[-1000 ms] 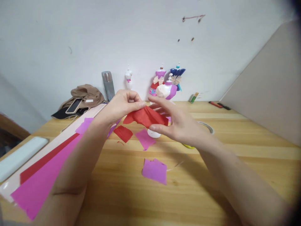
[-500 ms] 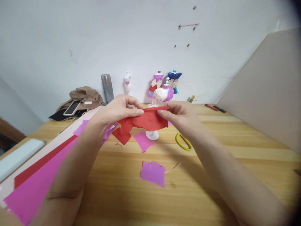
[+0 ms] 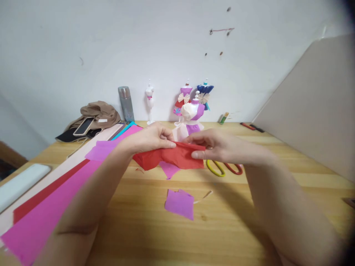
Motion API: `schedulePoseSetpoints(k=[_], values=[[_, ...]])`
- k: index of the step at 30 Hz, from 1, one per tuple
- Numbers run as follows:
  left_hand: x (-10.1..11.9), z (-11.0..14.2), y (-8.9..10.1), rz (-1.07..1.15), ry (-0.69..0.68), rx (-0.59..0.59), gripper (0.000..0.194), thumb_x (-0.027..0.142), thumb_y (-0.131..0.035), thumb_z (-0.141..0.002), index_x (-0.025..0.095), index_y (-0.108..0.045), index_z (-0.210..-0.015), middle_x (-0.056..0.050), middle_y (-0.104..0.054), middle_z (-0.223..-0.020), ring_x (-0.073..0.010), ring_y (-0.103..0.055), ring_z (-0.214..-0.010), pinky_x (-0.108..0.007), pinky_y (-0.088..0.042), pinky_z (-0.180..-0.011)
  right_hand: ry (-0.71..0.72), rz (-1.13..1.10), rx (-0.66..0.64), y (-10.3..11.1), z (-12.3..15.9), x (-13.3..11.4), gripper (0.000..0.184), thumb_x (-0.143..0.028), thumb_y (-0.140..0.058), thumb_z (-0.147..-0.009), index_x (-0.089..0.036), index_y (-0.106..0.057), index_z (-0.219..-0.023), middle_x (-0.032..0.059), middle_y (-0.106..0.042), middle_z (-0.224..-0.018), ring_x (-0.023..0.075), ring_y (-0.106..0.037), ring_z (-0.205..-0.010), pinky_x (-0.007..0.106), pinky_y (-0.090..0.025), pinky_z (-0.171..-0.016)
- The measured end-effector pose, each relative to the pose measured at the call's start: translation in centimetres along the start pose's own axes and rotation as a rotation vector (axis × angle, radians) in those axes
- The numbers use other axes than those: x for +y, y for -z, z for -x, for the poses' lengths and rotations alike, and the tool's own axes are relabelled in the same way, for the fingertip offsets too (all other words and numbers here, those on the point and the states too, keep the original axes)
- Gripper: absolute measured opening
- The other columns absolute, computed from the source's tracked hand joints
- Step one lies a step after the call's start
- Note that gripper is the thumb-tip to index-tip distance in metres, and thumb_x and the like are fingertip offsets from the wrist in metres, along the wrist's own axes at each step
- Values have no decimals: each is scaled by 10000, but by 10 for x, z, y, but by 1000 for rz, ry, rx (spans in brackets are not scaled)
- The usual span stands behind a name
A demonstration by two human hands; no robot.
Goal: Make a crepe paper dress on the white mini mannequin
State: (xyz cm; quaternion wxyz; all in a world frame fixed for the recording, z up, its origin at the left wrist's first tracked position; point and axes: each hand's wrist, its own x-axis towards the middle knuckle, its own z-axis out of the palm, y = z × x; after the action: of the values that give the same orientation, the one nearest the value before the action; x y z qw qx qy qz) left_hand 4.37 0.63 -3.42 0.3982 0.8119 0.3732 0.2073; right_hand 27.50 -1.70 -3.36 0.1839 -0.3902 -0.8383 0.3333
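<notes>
Between my two hands stretches a piece of red crepe paper (image 3: 180, 157), its top edge folded over. My left hand (image 3: 155, 139) pinches that edge between thumb and fingers. At the paper's right end my right hand (image 3: 212, 146) grips it, thumb in front and fingers behind. Directly behind the paper stands a small mannequin (image 3: 192, 112) dressed in cream and purple paper; its base is hidden. A purple scrap (image 3: 179, 204) lies on the table nearer to me, and a pink scrap (image 3: 168, 170) shows just under the red paper.
Scissors with yellow and red handles (image 3: 216, 169) lie beneath my right hand. Long paper sheets (image 3: 63, 181) and a white case (image 3: 23, 186) cover the left side. Against the wall stand a thermos (image 3: 126, 105), a bare mannequin (image 3: 150, 98) and two dressed ones (image 3: 205, 90).
Both hands have lowered the red paper toward the table, uncovering more of the cream and purple mannequin. My right hand has turned flatter, and the scissors' red handle now shows.
</notes>
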Motion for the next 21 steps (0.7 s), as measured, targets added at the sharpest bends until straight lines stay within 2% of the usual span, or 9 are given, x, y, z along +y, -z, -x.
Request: schedulePoseSetpoints(k=[2, 4, 7, 9, 11, 13, 16, 18, 21], values=[[-1, -2, -3, -7, -20, 12, 172, 311, -637, -717, 157, -598, -648, 28, -546, -616, -103, -493, -603, -208, -325, -527, -23, 57, -20, 3, 2, -1, 216, -404, -722, -778, -196, -702, -829, -6, -571, -669, 146, -499, -597, 279, -339, -532], [-1, -3, -3, -8, -27, 15, 178, 310, -637, -721, 158, -592, -640, 32, -536, -610, -94, -474, -584, -204, -311, -513, -24, 6, 7, 2, 1, -1, 217, -398, -697, -790, -186, -668, -751, -10, -539, -634, 137, -473, -578, 279, -323, -527], [2, 2, 4, 6, 4, 13, 190, 298, -669, -714, 158, -582, -622, 50, -486, -563, -72, -411, -522, -201, -268, -481, -19, -171, 168, -2, -2, 2, 213, -366, -654, -804, -178, -638, -705, 1, -555, -624, 133, -479, -574, 284, -343, -539], [5, 6, 11, -9, 18, 67, 194, 285, -692, -716, 156, -588, -616, 55, -471, -542, -65, -394, -497, -202, -266, -472, -13, -239, 332, -4, -4, 2, 176, -322, -673, -778, -180, -632, -682, 9, -575, -621, 137, -504, -583, 284, -360, -541], [7, 10, 16, -44, -6, 211, 179, 273, -702, -731, 151, -616, -631, 47, -488, -540, -69, -417, -496, -204, -293, -475, 40, -257, 516, -8, -5, 0, 145, -267, -691, -754, -189, -626, -651, -1, -566, -595, 129, -501, -566, 274, -356, -521], [9, 13, 17, -70, -71, 429, 149, 262, -699, -753, 148, -650, -670, 28, -539, -567, -84, -471, -526, -205, -341, -493, 158, -274, 674, -12, -6, -5, 114, -229, -681, -764, -198, -640, -662, -16, -571, -593, 117, -502, -552, 264, -367, -512], [14, 17, 13, -75, -172, 677, 119, 255, -698, -774, 150, -680, -721, -6, -626, -646, -115, -555, -601, -214, -418, -534, 323, -275, 812, -20, -7, -12, 74, -194, -664, -799, -215, -679, -731, -26, -622, -636, 120, -560, -580, 269, -435, -547], [18, 20, 11, -81, -192, 684, 121, 259, -717, -772, 154, -683, -722, -9, -631, -644, -125, -575, -609, -221, -441, -540, 376, -269, 892, -23, -6, -14, 101, -155, -650, -809, -226, -693, -752, -24, -651, -677, 130, -593, -617, 278, -465, -578], [22, 25, 11, -113, -191, 605, 148, 260, -744, -764, 157, -671, -686, 3, -591, -587, -122, -567, -575, -223, -444, -527, 418, -262, 1017, -23, -5, -13, 128, -141, -650, -816, -227, -673, -725, -15, -651, -708, 139, -603, -650, 282, -467, -586]])
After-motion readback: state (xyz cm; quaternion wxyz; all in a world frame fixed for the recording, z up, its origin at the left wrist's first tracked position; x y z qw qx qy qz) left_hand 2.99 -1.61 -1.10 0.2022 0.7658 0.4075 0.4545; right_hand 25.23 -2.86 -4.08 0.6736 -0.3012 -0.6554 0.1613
